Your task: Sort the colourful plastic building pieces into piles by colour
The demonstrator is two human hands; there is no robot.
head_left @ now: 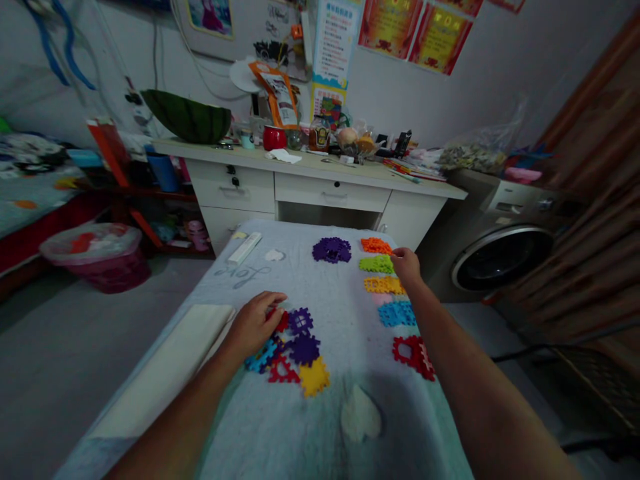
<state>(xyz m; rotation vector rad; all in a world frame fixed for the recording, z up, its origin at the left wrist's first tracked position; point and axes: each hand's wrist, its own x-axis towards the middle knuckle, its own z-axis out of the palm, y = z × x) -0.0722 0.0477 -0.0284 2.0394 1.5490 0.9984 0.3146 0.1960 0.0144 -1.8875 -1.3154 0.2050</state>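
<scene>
My left hand (259,319) lies over the near-left pile with its fingers apart, touching a red building piece (283,322) that it partly covers. The pile also holds purple pieces (304,348), a blue piece (261,360), a red triangular piece (283,371) and a yellow piece (315,377). At the far right of the table, my right hand (406,263) pinches the edge of an orange piece (375,245) in the orange group. Toward me from there lie green pieces (376,265), yellow-orange pieces (383,285), blue pieces (396,313) and red pieces (413,355).
A purple stack (332,250) sits at the far middle of the cloth-covered table (345,413). A white strip-like object (245,249) is at far left. Beyond stand a white desk (320,180) crowded with items and a washing machine (500,227); a pink bin (100,260) is left.
</scene>
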